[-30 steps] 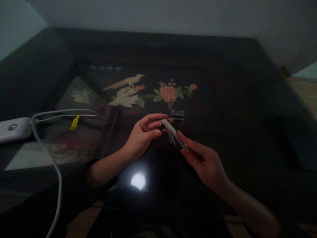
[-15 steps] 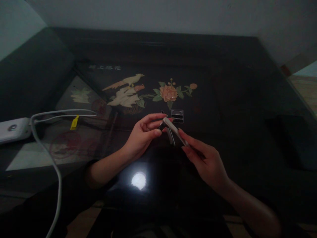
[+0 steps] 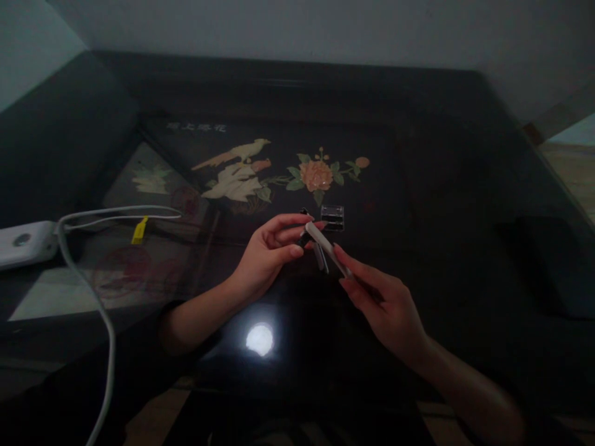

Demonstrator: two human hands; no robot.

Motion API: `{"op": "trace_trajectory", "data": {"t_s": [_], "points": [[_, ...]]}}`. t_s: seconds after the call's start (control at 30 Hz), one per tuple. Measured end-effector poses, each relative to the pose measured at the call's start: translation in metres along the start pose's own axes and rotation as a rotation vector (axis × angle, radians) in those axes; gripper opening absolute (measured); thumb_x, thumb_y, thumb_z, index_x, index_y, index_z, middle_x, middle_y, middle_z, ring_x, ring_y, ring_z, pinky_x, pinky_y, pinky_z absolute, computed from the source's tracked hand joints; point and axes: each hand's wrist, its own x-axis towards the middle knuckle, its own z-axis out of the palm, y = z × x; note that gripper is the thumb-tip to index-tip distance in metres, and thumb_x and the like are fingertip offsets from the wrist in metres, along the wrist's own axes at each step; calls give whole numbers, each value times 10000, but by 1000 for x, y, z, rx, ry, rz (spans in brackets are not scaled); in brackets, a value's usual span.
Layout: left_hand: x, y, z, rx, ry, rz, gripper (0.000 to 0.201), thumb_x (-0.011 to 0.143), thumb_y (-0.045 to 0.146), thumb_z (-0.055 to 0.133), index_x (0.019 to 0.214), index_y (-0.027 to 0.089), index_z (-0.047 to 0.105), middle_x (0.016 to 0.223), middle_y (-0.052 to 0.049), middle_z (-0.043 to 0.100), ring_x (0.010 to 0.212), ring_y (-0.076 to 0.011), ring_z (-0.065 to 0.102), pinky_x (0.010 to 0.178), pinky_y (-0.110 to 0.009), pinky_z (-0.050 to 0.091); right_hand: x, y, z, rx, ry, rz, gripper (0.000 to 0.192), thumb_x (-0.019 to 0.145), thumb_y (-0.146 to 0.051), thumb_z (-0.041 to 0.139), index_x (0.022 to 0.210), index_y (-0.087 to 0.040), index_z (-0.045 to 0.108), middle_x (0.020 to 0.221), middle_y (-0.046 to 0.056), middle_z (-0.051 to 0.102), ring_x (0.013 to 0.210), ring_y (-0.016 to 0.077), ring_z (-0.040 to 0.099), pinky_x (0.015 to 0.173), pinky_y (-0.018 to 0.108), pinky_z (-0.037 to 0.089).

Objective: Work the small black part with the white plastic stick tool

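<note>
My left hand (image 3: 267, 251) is closed, pinching a small black piece (image 3: 304, 238) between thumb and fingers. My right hand (image 3: 383, 297) grips the lower end of a slim, pale flat bar (image 3: 328, 246), whose rounded upper end meets the black piece. Below the bar, a narrow grey strip (image 3: 320, 258) slants down; whether it is joined to the bar or is a reflection I cannot tell. Just beyond my fingertips lies a small clear case (image 3: 332, 217) with dark strips inside. A tiny dark item (image 3: 304, 211) is partly hidden behind my left fingers.
The dark glossy table (image 3: 446, 186) bears a bird-and-flower picture (image 3: 316, 173). At the left lie a white device (image 3: 28, 243), a white cable (image 3: 110, 347) and a yellow tag (image 3: 139, 230). A dark flat object (image 3: 564, 266) lies at the right. Lamp glare shows near the front.
My right hand and the pale bar have shifted very slightly. Both hands keep the same hold.
</note>
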Motion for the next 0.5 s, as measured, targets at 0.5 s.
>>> {"op": "trace_trajectory", "data": {"t_s": [0.5], "points": [[0, 0, 0, -10, 14, -13, 375, 652, 236, 898, 996, 209, 754, 989, -42, 800, 885, -128, 741, 810, -165, 551, -6, 3, -1, -62, -50, 0, 515, 956, -122, 523, 1423, -338, 515, 1232, 38, 717, 884, 165, 699, 720, 272, 580]]}}
